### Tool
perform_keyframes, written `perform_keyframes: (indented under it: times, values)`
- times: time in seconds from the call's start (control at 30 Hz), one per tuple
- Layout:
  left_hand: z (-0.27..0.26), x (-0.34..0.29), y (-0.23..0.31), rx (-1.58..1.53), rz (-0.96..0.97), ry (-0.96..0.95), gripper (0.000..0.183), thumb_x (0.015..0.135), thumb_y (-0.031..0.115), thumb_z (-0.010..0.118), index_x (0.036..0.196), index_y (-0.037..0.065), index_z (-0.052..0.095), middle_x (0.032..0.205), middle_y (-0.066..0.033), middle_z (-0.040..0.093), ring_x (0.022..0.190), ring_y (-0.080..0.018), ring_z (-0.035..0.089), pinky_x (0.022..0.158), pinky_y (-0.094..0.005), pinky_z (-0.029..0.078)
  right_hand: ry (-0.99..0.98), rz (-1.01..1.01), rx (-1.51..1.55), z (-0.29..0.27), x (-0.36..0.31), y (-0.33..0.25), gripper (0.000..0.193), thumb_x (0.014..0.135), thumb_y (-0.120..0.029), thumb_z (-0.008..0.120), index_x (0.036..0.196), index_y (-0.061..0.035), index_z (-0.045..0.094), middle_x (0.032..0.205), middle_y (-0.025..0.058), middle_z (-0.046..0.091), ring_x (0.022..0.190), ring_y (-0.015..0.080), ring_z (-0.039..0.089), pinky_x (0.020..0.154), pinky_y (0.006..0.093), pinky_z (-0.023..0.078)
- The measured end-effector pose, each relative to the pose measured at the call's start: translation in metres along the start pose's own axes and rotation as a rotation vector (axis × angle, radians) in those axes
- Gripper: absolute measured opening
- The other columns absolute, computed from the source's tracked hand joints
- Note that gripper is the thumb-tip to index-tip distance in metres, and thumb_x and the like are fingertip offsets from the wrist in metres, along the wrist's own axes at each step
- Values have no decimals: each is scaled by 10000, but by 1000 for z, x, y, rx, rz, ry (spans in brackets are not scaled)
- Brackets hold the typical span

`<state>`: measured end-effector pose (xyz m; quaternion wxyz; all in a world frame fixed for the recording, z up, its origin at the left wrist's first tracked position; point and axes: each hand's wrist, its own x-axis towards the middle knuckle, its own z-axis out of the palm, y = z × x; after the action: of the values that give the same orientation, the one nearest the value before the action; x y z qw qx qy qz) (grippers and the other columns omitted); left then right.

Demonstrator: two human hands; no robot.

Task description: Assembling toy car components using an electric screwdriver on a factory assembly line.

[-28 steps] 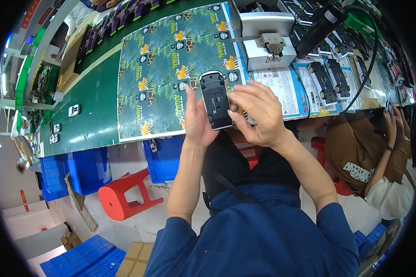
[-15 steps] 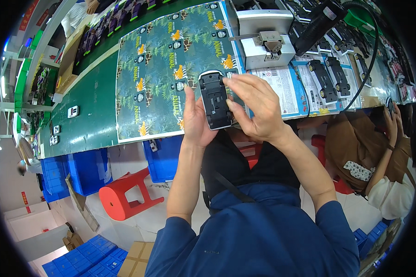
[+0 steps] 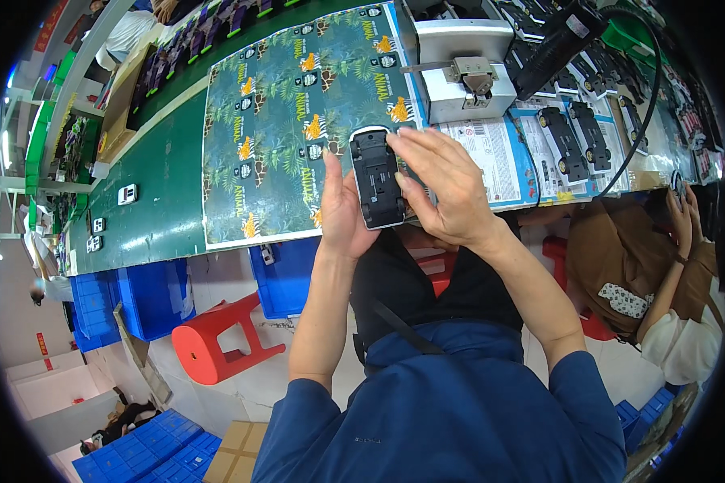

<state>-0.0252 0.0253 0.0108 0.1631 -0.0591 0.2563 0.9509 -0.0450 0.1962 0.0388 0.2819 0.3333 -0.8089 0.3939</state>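
A toy car (image 3: 378, 179), black underside up with a pale rim, is held between my two hands over the table's front edge. My left hand (image 3: 348, 211) supports it from the left, palm up and thumb raised; its other fingers are hidden behind the car. Along the right side, my right hand (image 3: 451, 189) touches the car's edge with its thumb and fingertips. Beneath and beyond lies a printed sheet (image 3: 278, 105) with jungle leaves and animals.
Right of the sheet stands a metal fixture (image 3: 469, 88) beside a black handheld tool (image 3: 560, 48) with a cable. More upturned cars (image 3: 562, 145) lie farther right. A few small white cars (image 3: 127, 194) sit at left. A red stool (image 3: 221, 338) stands below; a co-worker's hands (image 3: 682, 211) show at right.
The toy car and both hands hold nearly the same pose, with only a slight shift. A person has come into view at the lower left, and another at the upper left has moved.
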Motion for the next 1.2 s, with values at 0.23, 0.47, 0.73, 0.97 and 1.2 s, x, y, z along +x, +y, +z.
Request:
perform_keyframes:
  times: [0.23,0.47,0.73,0.97,1.2]
  values:
    - [2,2,2,-20,-6,-82,795,999,681,218,1313,31,549,1079,-153,691,914,-263,712,814,-407,610,55,4,46,-2,5,3,348,800,-15,667,1147,0,665,1112,136,700,1074,311,655,979,446,486]
    - [3,15,31,282,16,34,588,1065,511,281,1277,32,548,1023,-127,682,848,-229,694,747,-390,595,32,-47,87,-25,-9,4,298,764,67,652,1057,21,683,1006,139,722,967,322,681,908,433,528]
    - [10,200,128,1878,586,147,546,809,499,753,1113,51,685,1041,-167,680,973,-271,651,807,-419,521,188,31,51,-92,-17,1,294,765,134,621,1049,67,653,967,196,727,880,320,708,802,378,552]
    - [-3,262,133,2322,759,132,584,786,523,755,1218,141,662,1232,-116,644,1168,-341,577,942,-524,462,314,329,-330,-140,-32,34,220,806,69,668,1025,51,672,1051,168,715,892,294,683,738,333,542]
    - [10,163,131,1793,1468,255,390,827,192,755,1138,-14,639,1163,-197,650,1095,-364,601,975,-440,449,-181,607,-789,-148,-36,71,426,810,-287,737,1137,-45,611,1097,154,651,849,385,674,708,479,534]
